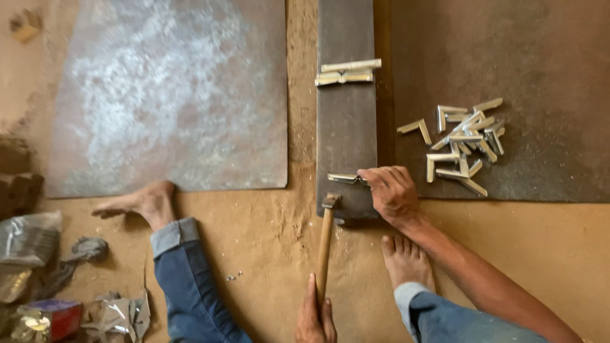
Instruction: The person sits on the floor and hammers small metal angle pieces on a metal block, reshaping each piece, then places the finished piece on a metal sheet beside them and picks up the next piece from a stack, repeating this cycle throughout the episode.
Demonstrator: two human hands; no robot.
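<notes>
Dark slab (346, 127), metal strip (345, 178) lying crosswise, hammer (326, 244) upright

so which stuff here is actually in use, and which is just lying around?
In use:
- hammer, left hand on its handle
- metal piece, pinned by right hand
- dark steel bar under it
- pile of bent metal pieces
- two pieces farther up the bar

Lying about:
- crumpled bags and wrappers
- large metal sheet

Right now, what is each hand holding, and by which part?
The left hand grips a hammer at the bottom end of its wooden handle. The right hand pinches one end of a small metal piece lying on the dark steel block.
</notes>
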